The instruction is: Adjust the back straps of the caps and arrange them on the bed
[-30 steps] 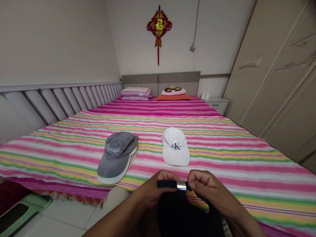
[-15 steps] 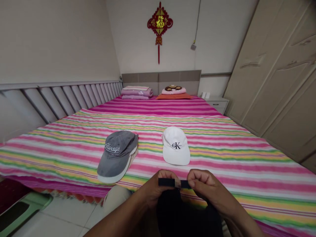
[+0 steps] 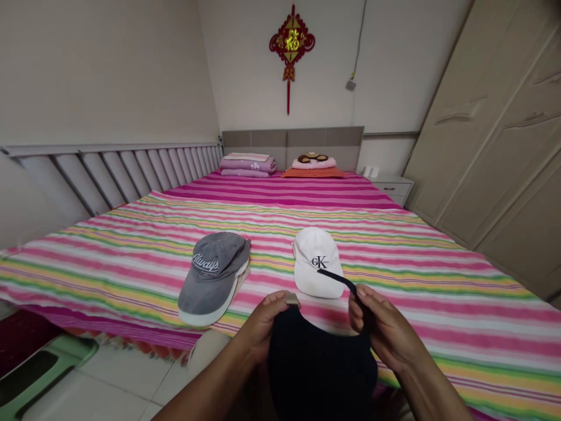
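Observation:
Close to me at the bed's edge is a black cap (image 3: 322, 368), its rear opening turned upward. My left hand (image 3: 269, 321) is closed on the cap's left side, by a small metal buckle (image 3: 291, 300). Between the fingers of my right hand (image 3: 381, 321) is the cap's black strap (image 3: 337, 276), out of the buckle, its free end pointing left in front of the white cap. That white cap (image 3: 316, 251) with "CK" letters lies on the bed beyond my hands. To its left a grey cap (image 3: 214, 263) marked "Always" rests on another pale cap, mostly hidden.
A striped sheet covers the bed (image 3: 153, 251). Folded bedding (image 3: 248, 165) and an orange-and-pink pile (image 3: 313, 169) lie by the headboard. A white radiator (image 3: 144, 175) runs along the left, a wardrobe (image 3: 482, 175) stands at right, and a green stool (image 3: 52, 368) is at lower left.
The strap has come out of the buckle. My right hand has moved up and right with the strap, apart from my left hand, and the cap's opening has widened.

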{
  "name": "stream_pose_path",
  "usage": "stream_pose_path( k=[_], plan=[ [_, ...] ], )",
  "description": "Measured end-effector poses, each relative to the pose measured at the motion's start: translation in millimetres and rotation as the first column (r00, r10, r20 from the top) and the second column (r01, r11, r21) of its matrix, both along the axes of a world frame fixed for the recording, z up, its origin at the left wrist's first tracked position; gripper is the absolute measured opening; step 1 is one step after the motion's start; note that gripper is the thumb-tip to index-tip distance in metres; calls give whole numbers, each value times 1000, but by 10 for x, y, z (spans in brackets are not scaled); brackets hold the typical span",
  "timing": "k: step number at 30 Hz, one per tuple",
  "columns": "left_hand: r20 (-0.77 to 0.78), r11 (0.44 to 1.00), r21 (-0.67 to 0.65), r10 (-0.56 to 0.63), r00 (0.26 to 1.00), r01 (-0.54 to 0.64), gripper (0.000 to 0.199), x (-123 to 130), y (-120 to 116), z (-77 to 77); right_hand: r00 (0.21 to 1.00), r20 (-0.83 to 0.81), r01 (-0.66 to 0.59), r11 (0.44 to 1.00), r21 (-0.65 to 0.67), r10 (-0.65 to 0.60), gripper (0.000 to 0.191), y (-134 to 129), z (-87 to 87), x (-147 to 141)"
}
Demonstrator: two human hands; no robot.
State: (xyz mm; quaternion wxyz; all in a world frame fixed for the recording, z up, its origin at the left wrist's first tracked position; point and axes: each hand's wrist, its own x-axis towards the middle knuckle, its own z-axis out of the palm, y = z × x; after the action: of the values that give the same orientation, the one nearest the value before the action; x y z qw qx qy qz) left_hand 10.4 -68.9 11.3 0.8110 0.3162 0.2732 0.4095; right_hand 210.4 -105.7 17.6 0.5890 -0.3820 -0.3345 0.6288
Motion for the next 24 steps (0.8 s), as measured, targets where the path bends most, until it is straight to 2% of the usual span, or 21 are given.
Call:
stream_pose_path(
  k=[2, 4, 5, 7, 10, 14, 18, 21, 24],
  plan=[
    [19, 997, -51, 59, 998, -58, 16, -43, 36, -14, 987, 0, -160, 986, -44, 160, 26, 3, -98, -19],
    [25, 990, -103, 101, 995, -97, 15, -97, 84, -21, 941, -15, -339, 936, -97, 339, 28, 6, -203, -46],
    [20, 988, -116, 109, 994, -106, 14, -131, 112, -18, 922, -35, -386, 916, -107, 384, 27, 13, -241, -64],
    [-8, 989, -122, 85, 996, -85, 12, -219, 167, 4, 930, -82, -366, 926, -90, 360, 24, 46, -262, -106],
    [-18, 992, -127, 7, 1000, -9, 11, -402, 226, 56, 969, -167, -191, 980, -48, 181, 20, 147, -160, -187],
    [108, 996, -79, -30, 994, 38, 13, -727, 209, 23, 969, -243, -68, 995, -76, 47, 21, 334, 24, -341],
    [186, 994, 68, -93, 978, 82, 30, -1035, 40, -209, 957, -283, -97, 992, -76, 72, 22, 508, 118, -576],
    [97, 980, 119, -168, 981, 156, 36, -1198, -122, -368, 950, -279, -160, 986, -53, 139, 22, 637, 159, -783],
    [35, 986, 137, -99, 994, 93, 36, -1356, -150, -366, 934, -291, -231, 972, -44, 209, 18, 805, 189, -975]
  ],
)
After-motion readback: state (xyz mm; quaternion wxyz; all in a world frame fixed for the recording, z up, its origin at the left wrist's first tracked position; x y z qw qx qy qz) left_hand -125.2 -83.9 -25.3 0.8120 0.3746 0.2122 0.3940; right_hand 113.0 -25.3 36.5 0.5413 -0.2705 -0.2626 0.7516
